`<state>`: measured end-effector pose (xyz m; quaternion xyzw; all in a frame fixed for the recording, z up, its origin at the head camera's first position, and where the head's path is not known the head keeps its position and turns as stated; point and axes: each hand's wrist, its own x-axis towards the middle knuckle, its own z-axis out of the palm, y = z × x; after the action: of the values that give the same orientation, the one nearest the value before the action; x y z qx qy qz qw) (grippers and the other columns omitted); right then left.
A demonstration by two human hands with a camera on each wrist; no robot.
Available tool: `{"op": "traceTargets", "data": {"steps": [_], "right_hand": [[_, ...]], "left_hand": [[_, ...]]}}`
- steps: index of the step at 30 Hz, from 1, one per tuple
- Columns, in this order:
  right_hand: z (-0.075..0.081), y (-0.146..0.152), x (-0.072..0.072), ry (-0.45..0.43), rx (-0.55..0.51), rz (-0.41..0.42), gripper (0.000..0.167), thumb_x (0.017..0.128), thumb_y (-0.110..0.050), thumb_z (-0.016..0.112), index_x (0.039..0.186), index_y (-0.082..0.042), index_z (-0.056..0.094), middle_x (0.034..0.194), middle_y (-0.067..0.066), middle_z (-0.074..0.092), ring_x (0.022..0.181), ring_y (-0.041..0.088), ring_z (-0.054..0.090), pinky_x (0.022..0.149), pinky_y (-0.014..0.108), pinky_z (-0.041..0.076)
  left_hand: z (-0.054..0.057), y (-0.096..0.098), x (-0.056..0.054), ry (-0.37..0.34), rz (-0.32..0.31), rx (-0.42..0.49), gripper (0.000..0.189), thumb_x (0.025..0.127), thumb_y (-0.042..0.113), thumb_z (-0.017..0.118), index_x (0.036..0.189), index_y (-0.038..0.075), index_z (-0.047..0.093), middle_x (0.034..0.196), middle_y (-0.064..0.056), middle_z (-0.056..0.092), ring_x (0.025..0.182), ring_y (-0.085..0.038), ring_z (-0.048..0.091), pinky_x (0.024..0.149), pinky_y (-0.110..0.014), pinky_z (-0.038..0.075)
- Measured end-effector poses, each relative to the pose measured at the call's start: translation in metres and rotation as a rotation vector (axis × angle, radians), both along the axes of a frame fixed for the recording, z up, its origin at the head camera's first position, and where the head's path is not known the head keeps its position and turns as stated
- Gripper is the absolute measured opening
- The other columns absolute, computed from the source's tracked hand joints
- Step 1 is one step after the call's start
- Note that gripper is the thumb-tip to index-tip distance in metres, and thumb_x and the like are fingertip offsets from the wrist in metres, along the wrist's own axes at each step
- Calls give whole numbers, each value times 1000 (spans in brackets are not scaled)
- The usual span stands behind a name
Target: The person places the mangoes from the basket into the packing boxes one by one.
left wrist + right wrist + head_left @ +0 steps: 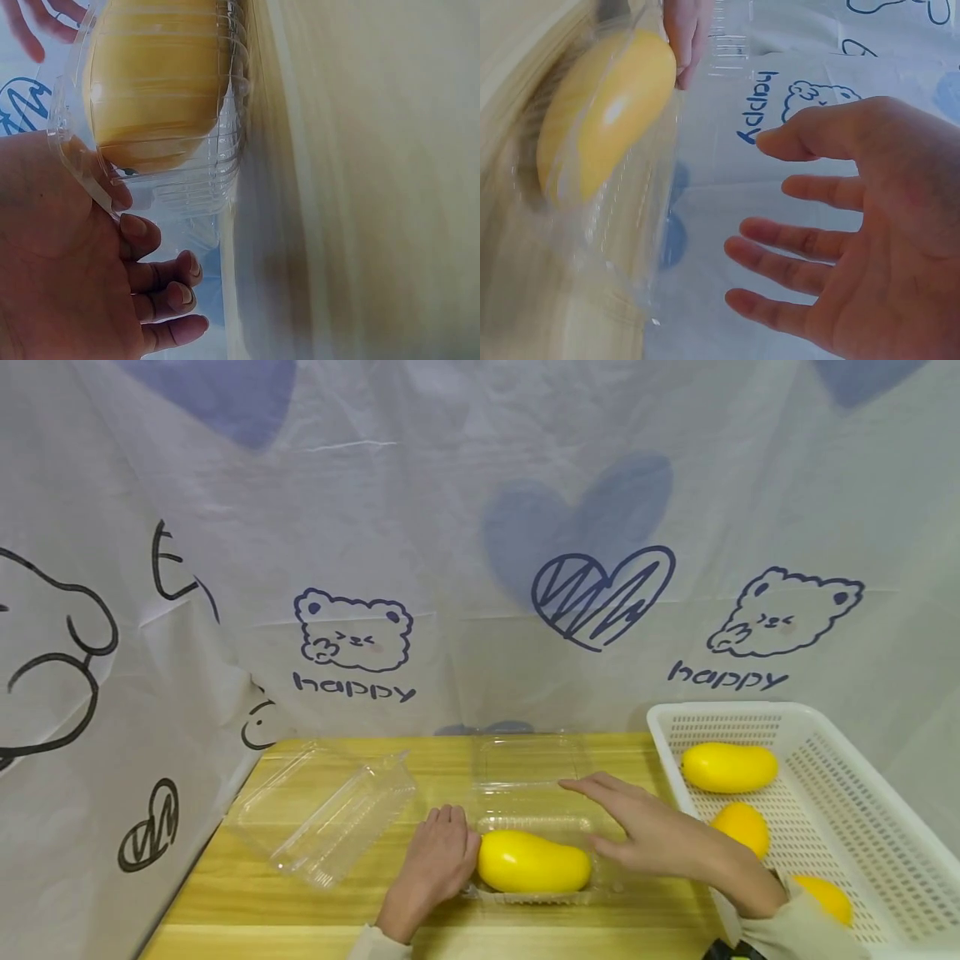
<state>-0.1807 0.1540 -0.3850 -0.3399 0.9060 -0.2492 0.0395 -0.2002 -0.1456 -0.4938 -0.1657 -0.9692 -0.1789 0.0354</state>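
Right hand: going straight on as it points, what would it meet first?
Probably the open lid behind the boxed mango; the right hand overlaps it in the head view but may pass above; depth is unclear.

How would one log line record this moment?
left hand holds clear box | right hand open, holds nothing | mango inside | lid open | basket shows three mangoes

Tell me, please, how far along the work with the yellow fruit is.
Done: one yellow fruit lies in the open container. In hand: the left hand appears to hold its left end; the right hand hovers by the other. Probably left: closing the open lid, perhaps filling the empty second container from the three fruits in the white basket.
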Motion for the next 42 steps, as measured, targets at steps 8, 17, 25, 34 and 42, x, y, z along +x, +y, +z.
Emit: {"op": "traceTargets", "data": {"steps": [8, 17, 25, 34, 42], "right_hand": [[17, 19, 2, 64, 20, 1, 59, 95, -16, 70, 150, -17, 49, 146, 7, 53, 128, 32, 57, 99, 53, 50], [35, 47, -2, 209, 65, -35, 55, 91, -15, 75, 143, -14, 56, 139, 4, 59, 121, 29, 61, 96, 52, 52], [38, 76, -10, 278, 112, -26, 55, 89, -13, 76, 141, -13, 58, 139, 10, 59, 122, 35, 60, 95, 55, 52], [28, 112, -17, 294, 144, -49, 52, 83, -12, 81, 133, -15, 64, 131, 4, 64, 115, 30, 64, 89, 54, 54], [14, 136, -21, 206, 190, -75, 50, 81, -13, 82, 128, -18, 66, 128, 1, 65, 111, 27, 65, 87, 50, 56]], "left_hand": [[2, 0, 1, -40, 14, 4, 22, 104, 17, 38, 85, 6, 43, 81, -8, 39, 76, -25, 37, 70, -39, 36], [2, 0, 1, -28, 15, 13, 21, 103, 16, 38, 85, 7, 42, 80, -8, 39, 75, -24, 37, 70, -37, 34], [1, 0, 1, -36, 25, 3, 21, 103, 17, 38, 85, 7, 42, 81, -8, 39, 75, -24, 37, 70, -38, 35], [1, 1, 0, -44, 24, 0, 20, 103, 18, 37, 86, 7, 43, 81, -7, 40, 76, -23, 38, 71, -38, 36], [0, 0, 0, -43, 23, -4, 21, 103, 18, 38, 86, 7, 43, 81, -7, 40, 76, -23, 38, 71, -38, 36]]}}
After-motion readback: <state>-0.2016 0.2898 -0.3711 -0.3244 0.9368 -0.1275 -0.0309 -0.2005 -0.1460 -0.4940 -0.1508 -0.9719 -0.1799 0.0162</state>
